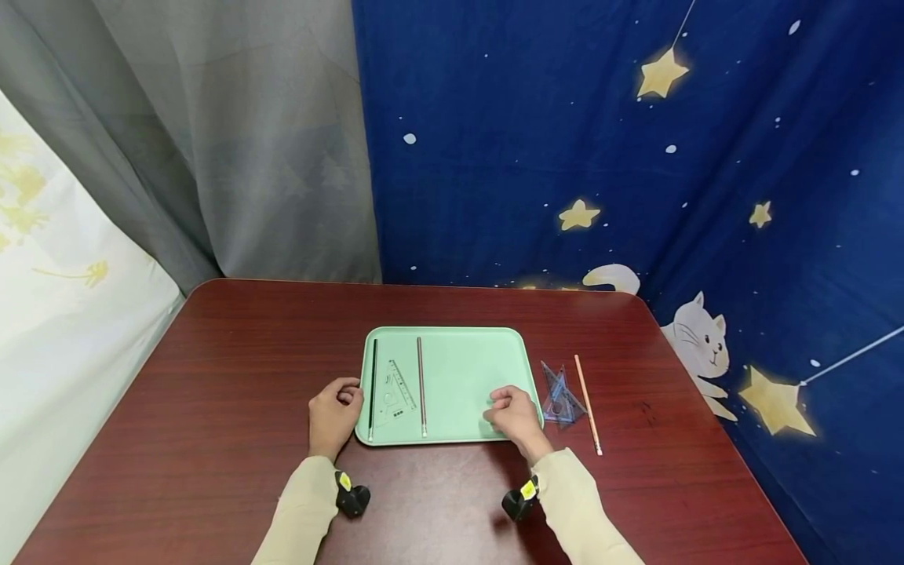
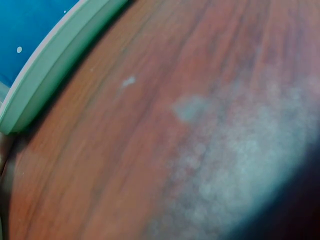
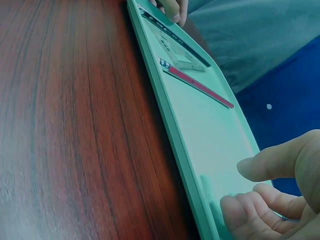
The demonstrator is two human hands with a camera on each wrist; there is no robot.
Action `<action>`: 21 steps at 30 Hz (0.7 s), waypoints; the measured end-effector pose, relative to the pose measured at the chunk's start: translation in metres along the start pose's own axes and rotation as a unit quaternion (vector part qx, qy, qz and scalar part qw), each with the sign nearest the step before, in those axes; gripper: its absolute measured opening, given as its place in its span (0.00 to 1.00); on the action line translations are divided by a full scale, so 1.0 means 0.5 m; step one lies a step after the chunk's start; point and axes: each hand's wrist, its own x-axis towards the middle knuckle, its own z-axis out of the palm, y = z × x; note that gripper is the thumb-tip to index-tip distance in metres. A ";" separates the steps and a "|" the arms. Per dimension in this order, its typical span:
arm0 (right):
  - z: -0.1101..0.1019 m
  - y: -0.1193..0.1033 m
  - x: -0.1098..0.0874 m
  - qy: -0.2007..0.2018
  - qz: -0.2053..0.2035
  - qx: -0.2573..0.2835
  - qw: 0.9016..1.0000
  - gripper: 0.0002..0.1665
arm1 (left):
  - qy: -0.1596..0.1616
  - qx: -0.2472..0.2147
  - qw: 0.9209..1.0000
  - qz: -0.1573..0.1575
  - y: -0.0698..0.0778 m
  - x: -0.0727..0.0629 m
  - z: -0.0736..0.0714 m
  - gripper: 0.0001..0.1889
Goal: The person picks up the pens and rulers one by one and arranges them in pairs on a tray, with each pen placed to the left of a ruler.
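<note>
A light green tray (image 1: 466, 392) lies on the table, seen in all three views. My left hand (image 1: 335, 412) is at its left rim, fingers curled, and seems to grip that edge; the right wrist view shows its fingertips (image 3: 172, 10) at the rim. Over the tray's right part is my right hand (image 1: 515, 416), fingers loosely bent, thumb apart from them, nothing held. Inside the tray lie a black pencil (image 1: 373, 384), a clear set square (image 1: 397, 392) and a red pencil (image 1: 421, 384), side by side toward the left.
Right of the tray, blue-tinted clear set squares (image 1: 561, 399) lie overlapping, with a light wood-coloured pencil (image 1: 588, 404) beside them. The reddish-brown table (image 1: 233, 377) reaches back to a grey curtain (image 1: 282, 141) and a blue starry curtain (image 1: 494, 157).
</note>
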 end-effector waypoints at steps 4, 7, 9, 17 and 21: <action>-0.007 0.001 0.001 0.003 0.002 0.001 1.000 0.21 | 0.000 0.000 1.000 -0.004 -0.001 0.000 -0.001 0.07; -0.014 0.003 0.002 0.002 0.005 0.005 1.000 0.21 | -0.001 -0.001 1.000 -0.004 -0.001 -0.001 -0.001 0.07; -0.019 0.006 0.002 0.004 0.008 0.007 1.000 0.21 | -0.002 -0.002 1.000 -0.004 -0.001 -0.002 -0.001 0.07; -0.041 0.016 -0.001 0.017 0.019 -0.011 1.000 0.21 | -0.011 -0.002 1.000 -0.014 0.000 -0.004 -0.003 0.07; -0.049 0.017 -0.003 0.018 0.025 -0.012 0.999 0.21 | -0.012 -0.002 1.000 -0.011 0.000 -0.003 -0.002 0.07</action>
